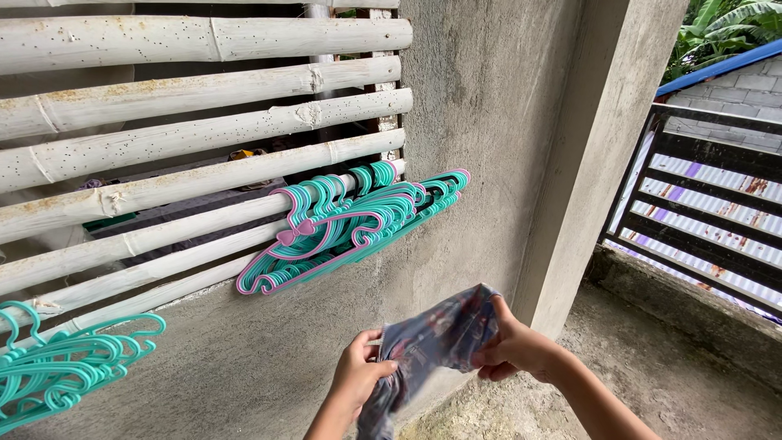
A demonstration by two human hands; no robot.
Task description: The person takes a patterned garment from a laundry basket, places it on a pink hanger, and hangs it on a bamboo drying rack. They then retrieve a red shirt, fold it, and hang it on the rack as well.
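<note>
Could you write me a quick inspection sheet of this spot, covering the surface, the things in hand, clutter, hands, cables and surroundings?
Surface: rough grey concrete wall with whitewashed bamboo slats; concrete floor below.
Job's things: blurred dark patterned cloth, held up by both hands.
Clutter: bunch of teal and pink hangers hooked on a slat; another teal hanger bunch lower left.
Hands: left hand and right hand each grip the cloth.
Cables: nothing seen.
Surroundings: concrete pillar, corrugated metal fence, green leaves beyond.
</note>
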